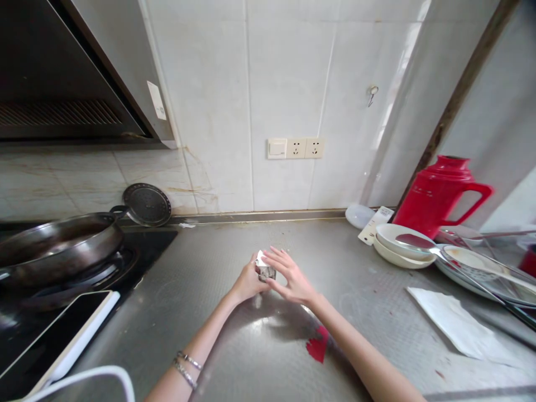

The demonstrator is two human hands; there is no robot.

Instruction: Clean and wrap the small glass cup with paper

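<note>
Just above the metal countertop (201, 279), near the middle of the head view, my left hand (248, 279) is wrapped round a small grey and white object (266, 271). What the object is cannot be made out. My right hand (291, 274) is on its right side, with fingertips at its top and the thumb near its lower edge; these fingers are spread in a loose curve. A torn red scrap (317, 347) lies on the counter beside my right forearm.
At the left are a pan (62, 240) on a black stove and a phone (50, 340) with a white cable. To the right stand a red thermos (435, 195), stacked white bowls (402, 259), plates with utensils, and a white paper (456, 321).
</note>
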